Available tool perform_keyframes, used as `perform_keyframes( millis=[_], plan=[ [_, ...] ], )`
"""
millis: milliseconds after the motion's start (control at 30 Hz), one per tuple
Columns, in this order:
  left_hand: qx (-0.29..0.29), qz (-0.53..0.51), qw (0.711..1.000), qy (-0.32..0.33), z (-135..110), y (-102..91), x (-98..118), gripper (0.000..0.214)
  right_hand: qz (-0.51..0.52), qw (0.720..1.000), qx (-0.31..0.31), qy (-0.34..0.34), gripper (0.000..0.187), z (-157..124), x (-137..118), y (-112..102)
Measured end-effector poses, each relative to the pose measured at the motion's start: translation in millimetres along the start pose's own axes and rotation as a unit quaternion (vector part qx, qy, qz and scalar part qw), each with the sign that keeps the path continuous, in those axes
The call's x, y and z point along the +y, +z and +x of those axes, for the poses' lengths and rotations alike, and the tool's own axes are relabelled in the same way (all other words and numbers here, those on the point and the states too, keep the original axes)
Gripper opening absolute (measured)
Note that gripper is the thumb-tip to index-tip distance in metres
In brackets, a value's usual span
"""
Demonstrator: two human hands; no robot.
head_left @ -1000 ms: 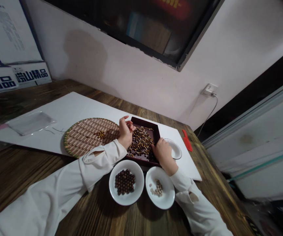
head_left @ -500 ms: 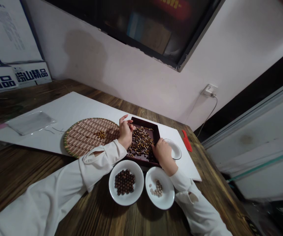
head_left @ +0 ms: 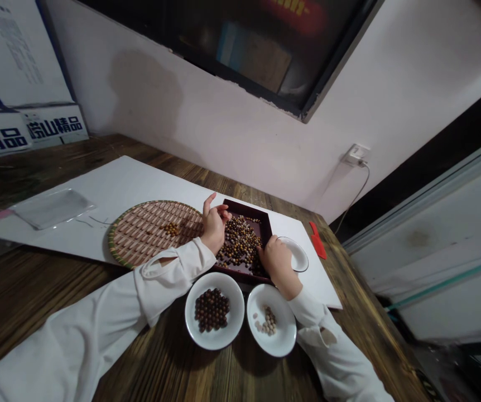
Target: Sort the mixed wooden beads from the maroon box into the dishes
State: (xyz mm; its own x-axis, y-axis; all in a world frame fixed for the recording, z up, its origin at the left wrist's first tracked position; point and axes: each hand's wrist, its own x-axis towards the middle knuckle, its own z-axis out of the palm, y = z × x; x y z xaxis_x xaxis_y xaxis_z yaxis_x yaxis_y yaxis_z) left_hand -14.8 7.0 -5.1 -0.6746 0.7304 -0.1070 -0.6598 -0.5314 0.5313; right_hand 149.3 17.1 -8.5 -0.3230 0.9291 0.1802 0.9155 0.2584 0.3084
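- The left hand [head_left: 214, 228] is loosely curled at the tray's left side; whether it holds anything cannot be told.
- The right hand [head_left: 277, 259] bends over the right edge of the dark tray [head_left: 249, 209], its grip hidden.
- Mixed beads [head_left: 240, 240] lie in the tray, between the hands.
- Nearer, the left bowl [head_left: 235, 318] holds brown beads [head_left: 212, 310], the right bowl [head_left: 281, 346] pale beads [head_left: 270, 321].

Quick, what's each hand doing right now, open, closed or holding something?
Left hand: fingers partly curled beside the tray; whether it holds anything can't be told.
Right hand: at the tray's right edge; its grip can't be told.
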Motion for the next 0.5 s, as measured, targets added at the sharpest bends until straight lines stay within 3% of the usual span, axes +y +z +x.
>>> perform_keyframes(
  millis=[500],
  plan=[
    [0.014,0.006,1.0,0.012,1.6,0.6,-0.6,0.045,0.005,1.0,-0.002,0.002,0.041,-0.6,0.1,-1.4]
  ],
)
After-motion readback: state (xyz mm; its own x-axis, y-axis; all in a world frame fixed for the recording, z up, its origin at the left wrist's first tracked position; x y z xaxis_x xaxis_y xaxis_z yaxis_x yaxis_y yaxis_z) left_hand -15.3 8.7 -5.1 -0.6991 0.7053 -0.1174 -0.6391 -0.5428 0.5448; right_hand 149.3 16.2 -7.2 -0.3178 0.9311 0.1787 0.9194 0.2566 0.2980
